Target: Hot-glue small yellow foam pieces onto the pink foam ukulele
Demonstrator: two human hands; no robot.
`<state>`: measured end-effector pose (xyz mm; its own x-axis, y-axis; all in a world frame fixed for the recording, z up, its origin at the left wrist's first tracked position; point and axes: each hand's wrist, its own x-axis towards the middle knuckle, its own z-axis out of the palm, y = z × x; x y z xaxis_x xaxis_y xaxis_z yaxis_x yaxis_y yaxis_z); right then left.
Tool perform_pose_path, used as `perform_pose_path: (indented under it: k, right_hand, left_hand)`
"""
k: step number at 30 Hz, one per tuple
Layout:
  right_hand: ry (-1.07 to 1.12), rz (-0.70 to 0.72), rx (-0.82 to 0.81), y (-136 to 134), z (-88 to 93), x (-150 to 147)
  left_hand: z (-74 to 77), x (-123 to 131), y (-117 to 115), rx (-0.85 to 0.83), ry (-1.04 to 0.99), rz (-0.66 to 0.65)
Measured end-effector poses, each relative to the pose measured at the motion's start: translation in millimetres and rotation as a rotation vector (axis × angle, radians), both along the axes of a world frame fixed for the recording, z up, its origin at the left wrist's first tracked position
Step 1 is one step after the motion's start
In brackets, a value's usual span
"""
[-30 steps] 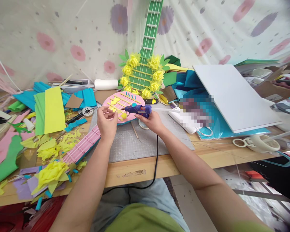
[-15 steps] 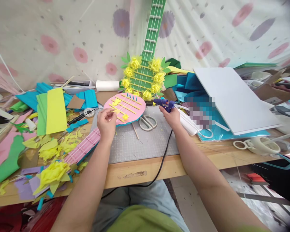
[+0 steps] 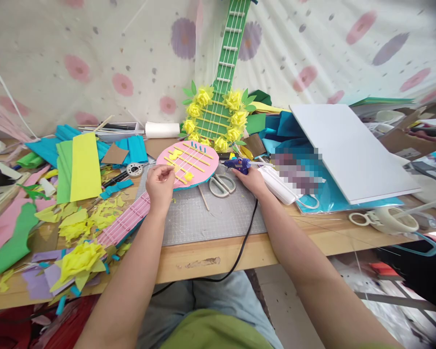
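My right hand is wrapped around a blue glue gun, whose nozzle points left toward a pink paper guitar. The guitar lies flat, with yellow strips, white strings, small blue pegs and yellow paper bits on its round body. Over the left edge of that body, my left hand is closed in a pinch. Something yellow shows by its fingertips, but what they hold is too small to make out. Grey-handled scissors lie between the guitar and my right hand.
A green paper guitar ringed with yellow flowers leans at the back. Crepe paper, yellow scraps and a yellow paper flower cover the left. At right are a white board and a roll of tape. The black cord hangs over the table edge.
My right hand has moved the glue gun left and slightly down, closer to the pink guitar. My left hand stays almost in the same place, still pinched.
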<state>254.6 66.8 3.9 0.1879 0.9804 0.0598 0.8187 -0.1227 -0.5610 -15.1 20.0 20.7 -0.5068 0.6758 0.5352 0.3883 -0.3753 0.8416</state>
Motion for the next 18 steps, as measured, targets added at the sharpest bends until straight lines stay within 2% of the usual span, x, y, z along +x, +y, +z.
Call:
perform_pose_path:
  k: [7, 9, 14, 18]
  right_hand:
    - [0.001, 0.023, 0.005, 0, 0.1, 0]
    - [0.002, 0.021, 0.0, 0, 0.0, 0]
    - [0.01, 0.04, 0.016, 1, -1.2, 1]
    - [0.031, 0.029, 0.015, 1, -1.8, 1]
  left_hand:
    - [-3.0, -1, 2, -0.124, -0.113, -0.149]
    - [-2.6, -3, 2, -0.136, -0.102, -0.149]
    - [9.2, -11, -6, -0.079, 0.154, -0.072]
    - [21.1, -15, -18, -0.066, 0.342, -0.091]
